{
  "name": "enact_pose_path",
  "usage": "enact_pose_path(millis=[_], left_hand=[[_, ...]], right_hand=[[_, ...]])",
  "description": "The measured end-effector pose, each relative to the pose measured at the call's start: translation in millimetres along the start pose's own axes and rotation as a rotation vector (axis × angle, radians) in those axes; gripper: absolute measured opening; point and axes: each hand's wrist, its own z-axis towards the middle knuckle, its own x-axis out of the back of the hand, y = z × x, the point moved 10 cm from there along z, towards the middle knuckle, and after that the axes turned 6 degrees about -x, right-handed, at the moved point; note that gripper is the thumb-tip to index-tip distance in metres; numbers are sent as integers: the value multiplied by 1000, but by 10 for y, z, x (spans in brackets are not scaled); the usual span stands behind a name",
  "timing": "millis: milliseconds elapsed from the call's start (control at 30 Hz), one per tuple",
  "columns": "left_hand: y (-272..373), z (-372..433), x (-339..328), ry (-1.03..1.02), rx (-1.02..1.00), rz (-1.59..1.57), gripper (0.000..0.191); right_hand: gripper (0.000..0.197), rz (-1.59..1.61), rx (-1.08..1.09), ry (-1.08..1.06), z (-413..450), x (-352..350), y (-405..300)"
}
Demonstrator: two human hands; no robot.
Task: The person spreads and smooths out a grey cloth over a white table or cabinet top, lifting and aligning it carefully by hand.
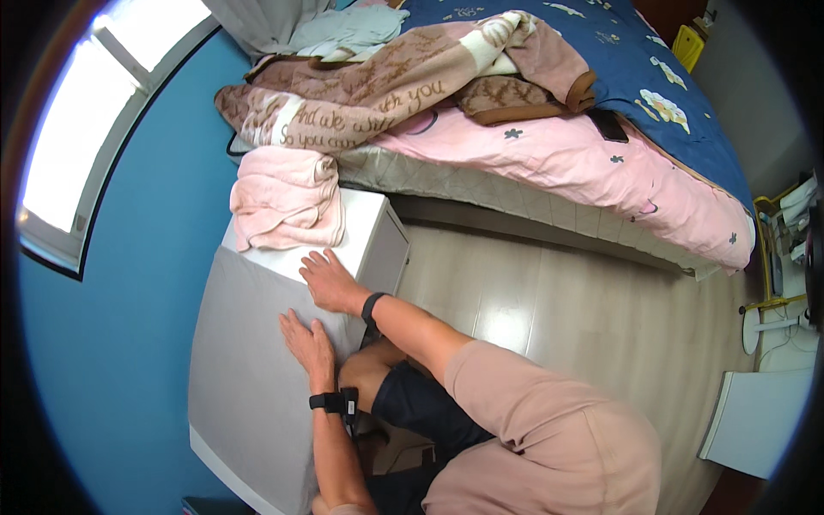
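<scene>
A grey cloth (pixel 257 360) lies spread over much of a low white cabinet (pixel 367 222). My left hand (pixel 309 347) rests palm down on the cloth, fingers apart, holding nothing. Above it in the picture, my right hand (pixel 331 283) reaches over the cloth's edge, its fingers apart on or just over the bare white top; nothing is in its grasp. A folded pale pink towel (pixel 286 199) sits at the cabinet's far end, just beyond my right fingertips. Both wrists wear black bands, and the left one carries a small black device.
Beyond the cabinet stands a bed with a pink sheet (pixel 547 151), a blue quilt (pixel 624 58), a rumpled brown and pink blanket (pixel 386 84) and a black phone (pixel 608 125). A blue wall (pixel 129 335) with a window borders the left side. White furniture (pixel 759 418) is at the right.
</scene>
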Motion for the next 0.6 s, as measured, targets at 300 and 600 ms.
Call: enact_pose_path(millis=[300, 600], left_hand=[[8, 448, -276, 50, -167, 142, 61], [-60, 346, -394, 65, -152, 146, 59]], right_hand=[[39, 44, 16, -12, 38, -16, -31], [32, 82, 8, -12, 34, -61, -9]])
